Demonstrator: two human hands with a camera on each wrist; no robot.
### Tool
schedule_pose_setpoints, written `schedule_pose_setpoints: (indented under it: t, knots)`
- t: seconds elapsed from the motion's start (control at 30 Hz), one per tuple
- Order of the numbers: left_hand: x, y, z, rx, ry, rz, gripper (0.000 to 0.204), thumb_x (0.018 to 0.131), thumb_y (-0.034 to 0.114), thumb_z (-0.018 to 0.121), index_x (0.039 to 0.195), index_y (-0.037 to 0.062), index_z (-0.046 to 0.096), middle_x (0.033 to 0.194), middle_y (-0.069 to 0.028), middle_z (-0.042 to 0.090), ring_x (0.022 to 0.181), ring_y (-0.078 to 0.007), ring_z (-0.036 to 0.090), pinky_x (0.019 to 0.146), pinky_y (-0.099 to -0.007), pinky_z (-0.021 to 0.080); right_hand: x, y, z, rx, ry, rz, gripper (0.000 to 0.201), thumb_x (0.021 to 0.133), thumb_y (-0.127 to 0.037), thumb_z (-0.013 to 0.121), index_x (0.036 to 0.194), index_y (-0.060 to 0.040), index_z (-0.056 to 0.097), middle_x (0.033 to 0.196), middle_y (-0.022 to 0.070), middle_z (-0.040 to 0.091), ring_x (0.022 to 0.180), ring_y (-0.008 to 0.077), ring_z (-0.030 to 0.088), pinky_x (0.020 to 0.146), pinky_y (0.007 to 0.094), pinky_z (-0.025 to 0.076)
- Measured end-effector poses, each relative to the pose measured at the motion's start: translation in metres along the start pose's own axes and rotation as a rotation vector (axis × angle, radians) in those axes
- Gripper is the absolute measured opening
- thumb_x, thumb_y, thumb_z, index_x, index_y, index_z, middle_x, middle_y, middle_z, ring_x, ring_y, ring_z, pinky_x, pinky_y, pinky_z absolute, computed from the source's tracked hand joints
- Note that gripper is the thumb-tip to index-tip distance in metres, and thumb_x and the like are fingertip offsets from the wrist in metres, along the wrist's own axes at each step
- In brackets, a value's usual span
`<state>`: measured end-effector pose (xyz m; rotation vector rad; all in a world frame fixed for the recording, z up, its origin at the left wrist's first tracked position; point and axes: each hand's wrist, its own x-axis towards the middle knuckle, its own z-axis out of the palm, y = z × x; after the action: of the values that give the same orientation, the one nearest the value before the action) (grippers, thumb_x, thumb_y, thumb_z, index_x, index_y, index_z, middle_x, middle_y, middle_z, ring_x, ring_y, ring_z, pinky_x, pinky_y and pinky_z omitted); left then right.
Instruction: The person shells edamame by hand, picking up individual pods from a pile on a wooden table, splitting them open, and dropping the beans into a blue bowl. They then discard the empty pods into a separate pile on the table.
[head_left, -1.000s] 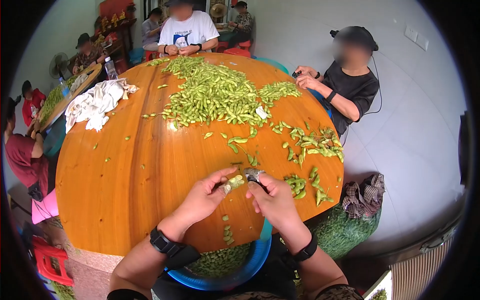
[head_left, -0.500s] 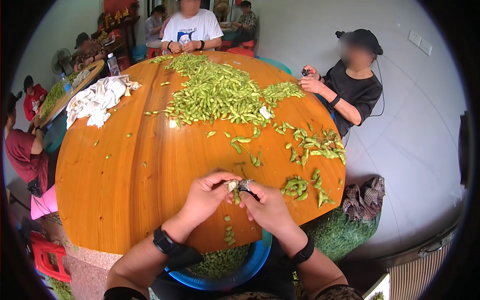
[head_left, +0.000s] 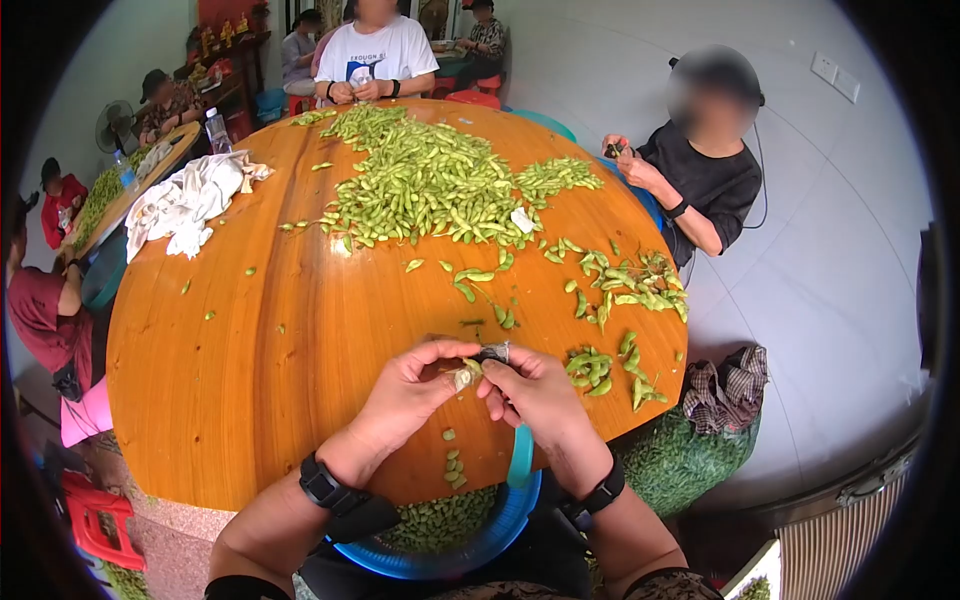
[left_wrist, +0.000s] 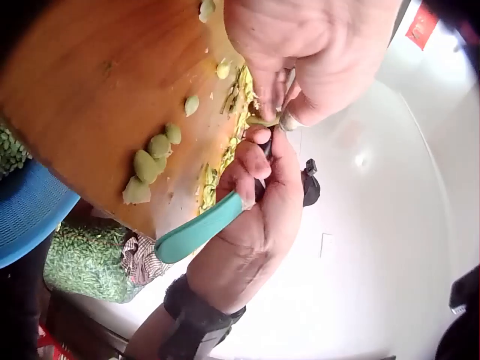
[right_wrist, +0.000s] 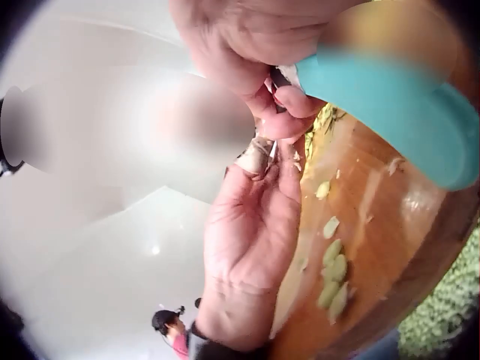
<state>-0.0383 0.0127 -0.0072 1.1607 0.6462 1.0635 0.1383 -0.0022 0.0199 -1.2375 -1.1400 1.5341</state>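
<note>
Over the near edge of the wooden table (head_left: 220,380), my two hands meet. My left hand (head_left: 400,392) pinches a green soybean pod (left_wrist: 262,121) between thumb and fingers; a pale wrap (right_wrist: 255,156) covers its thumb. My right hand (head_left: 543,398) grips a small knife with a teal handle (head_left: 521,455), which sticks out below the palm. The knife's pointed metal tip (right_wrist: 274,151) shows by the left thumb, and fingers hide much of the pod. Several shelled beans (head_left: 454,466) lie in a short row on the tabletop just below the hands.
A blue basin (head_left: 515,530) of shelled beans sits under the table edge. Farther in lies a big heap of pods (head_left: 430,185), with loose pods (head_left: 590,370) at right. White cloths (head_left: 190,205) lie at left. A full sack (head_left: 690,465) stands right. Other people sit around.
A second ago my hands were slightly apart; they came together at the pod and remain close. The right hand has turned, so the teal handle shows again.
</note>
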Motion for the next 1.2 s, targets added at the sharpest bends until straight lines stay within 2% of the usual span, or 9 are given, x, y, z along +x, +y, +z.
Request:
schedule_pose_setpoints:
  t: [0.1, 0.27, 0.5, 0.57, 0.6, 0.67, 0.83, 1.07, 1.2]
  knots:
    - [0.003, -0.007, -0.007, 0.118, 0.017, 0.124, 0.028, 0.093, 0.004, 0.059, 0.122, 0.0036, 0.06, 0.107, -0.0043, 0.063, 0.093, -0.0109, 0.059, 0.085, -0.0258, 0.048, -0.004, -0.004, 0.007, 0.157, -0.031, 0.041, 0.014, 0.097, -0.016, 0.054, 0.093, -0.0053, 0.063, 0.072, -0.0007, 0.06, 0.052, 0.0048, 0.053, 0.042, 0.0188, 0.033]
    - [0.0, 0.003, -0.006, 0.221, 0.136, -0.009, 0.02, 0.097, 0.006, 0.053, 0.113, 0.0032, 0.064, 0.088, -0.0001, 0.062, 0.072, -0.0063, 0.058, 0.061, -0.022, 0.05, -0.012, -0.008, 0.01, 0.006, -0.013, 0.002, 0.015, 0.096, -0.013, 0.055, 0.101, -0.0015, 0.063, 0.078, 0.0026, 0.064, 0.052, 0.0059, 0.055, 0.041, 0.0184, 0.036]
    - [0.0, 0.001, -0.003, 0.39, 0.124, 0.028, 0.025, 0.097, 0.004, 0.052, 0.12, 0.0005, 0.059, 0.087, -0.0016, 0.063, 0.07, -0.0069, 0.059, 0.059, -0.023, 0.049, -0.012, -0.003, 0.008, -0.126, 0.002, -0.037, 0.015, 0.095, -0.012, 0.055, 0.102, -0.0022, 0.064, 0.076, 0.0013, 0.063, 0.052, 0.0054, 0.055, 0.04, 0.0191, 0.039]
    - [-0.002, -0.001, -0.004, 0.833, 0.044, 0.312, 0.033, 0.091, -0.002, 0.055, 0.124, -0.0009, 0.056, 0.088, -0.0085, 0.062, 0.071, -0.0172, 0.062, 0.062, -0.0285, 0.05, -0.011, -0.002, 0.007, -0.137, -0.011, -0.027, 0.016, 0.095, -0.013, 0.055, 0.104, -0.0031, 0.064, 0.074, 0.0006, 0.061, 0.052, 0.0057, 0.056, 0.04, 0.0201, 0.039]
    - [-0.004, 0.002, 0.0, 0.835, 0.041, 0.31, 0.033, 0.091, -0.002, 0.055, 0.124, -0.0009, 0.056, 0.088, -0.0085, 0.062, 0.071, -0.0172, 0.062, 0.062, -0.0285, 0.05, -0.011, -0.001, 0.006, -0.147, -0.013, -0.035, 0.016, 0.095, -0.013, 0.055, 0.102, -0.0022, 0.064, 0.073, 0.0008, 0.061, 0.052, 0.0061, 0.056, 0.041, 0.0206, 0.04]
    - [-0.007, 0.012, 0.01, 1.016, 0.067, 0.396, 0.042, 0.082, -0.005, 0.058, 0.124, 0.0012, 0.057, 0.099, -0.0184, 0.061, 0.082, -0.0378, 0.063, 0.07, -0.039, 0.053, -0.012, -0.001, 0.006, -0.156, -0.013, -0.044, 0.016, 0.094, -0.013, 0.055, 0.101, -0.0013, 0.064, 0.073, 0.0009, 0.061, 0.052, 0.0065, 0.056, 0.042, 0.0212, 0.041]
    - [-0.006, 0.004, 0.001, 1.039, 0.04, 0.355, 0.042, 0.082, -0.005, 0.059, 0.123, 0.0009, 0.057, 0.095, -0.0183, 0.061, 0.083, -0.0368, 0.063, 0.07, -0.0399, 0.053, -0.017, 0.0, 0.011, -0.216, -0.01, -0.113, 0.018, 0.095, -0.014, 0.057, 0.083, -0.0021, 0.061, 0.07, 0.0, 0.061, 0.052, 0.0048, 0.055, 0.041, 0.0202, 0.039]
    - [-0.004, 0.004, 0.0, 0.933, 0.043, 0.351, 0.046, 0.079, -0.011, 0.059, 0.124, 0.0025, 0.059, 0.082, -0.0136, 0.056, 0.071, -0.0247, 0.061, 0.063, -0.0307, 0.05, -0.024, -0.007, 0.014, -0.319, -0.017, -0.068, 0.013, 0.093, -0.01, 0.056, 0.096, 0.0014, 0.063, 0.07, 0.003, 0.062, 0.052, 0.0082, 0.056, 0.048, 0.024, 0.046]
    - [-0.003, 0.004, 0.0, 0.914, 0.022, 0.359, 0.047, 0.079, -0.013, 0.056, 0.123, 0.0018, 0.059, 0.083, -0.0128, 0.056, 0.071, -0.0232, 0.061, 0.062, -0.0302, 0.051, -0.023, -0.002, 0.016, -0.264, 0.023, -0.126, 0.018, 0.094, -0.014, 0.058, 0.082, -0.0028, 0.062, 0.059, -0.0021, 0.056, 0.049, 0.0048, 0.054, 0.042, 0.0207, 0.04]
